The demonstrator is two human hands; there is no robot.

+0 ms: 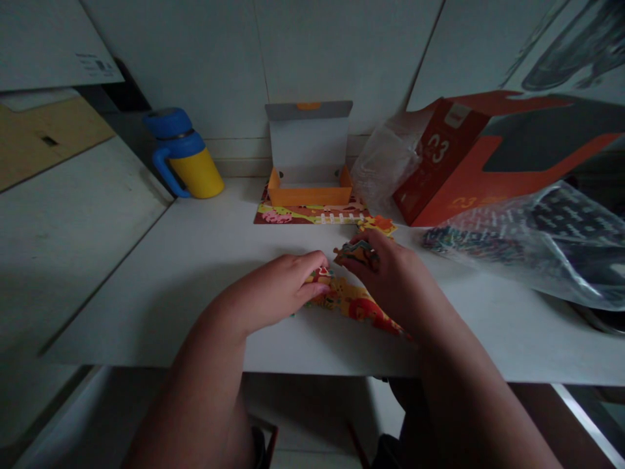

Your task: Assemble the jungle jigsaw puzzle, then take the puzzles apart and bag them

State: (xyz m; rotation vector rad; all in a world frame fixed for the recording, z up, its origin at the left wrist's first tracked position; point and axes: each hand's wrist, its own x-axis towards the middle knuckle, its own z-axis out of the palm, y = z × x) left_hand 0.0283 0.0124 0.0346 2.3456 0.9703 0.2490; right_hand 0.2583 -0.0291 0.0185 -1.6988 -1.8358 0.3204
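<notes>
Colourful jigsaw puzzle pieces (349, 296), yellow and red, lie in a strip on the white desk (205, 286) beneath my hands. My left hand (278, 283) is closed, thumb and fingers pinching a red and yellow puzzle piece (319, 276) at the left end of that strip. Just to the right and a little higher, my right hand (393, 270) grips a brown and grey puzzle piece (356, 251) between thumb and fingers. More orange-yellow pieces (383, 225) lie just beyond the right hand. My right hand and forearm cover part of the strip.
Behind the hands an orange box (310, 195) stands with its lid up on a printed picture sheet (293, 216). A blue and yellow flask (195, 163) is at the back left. To the right are a large red-orange box (439, 163) and a clear plastic bag (561, 241).
</notes>
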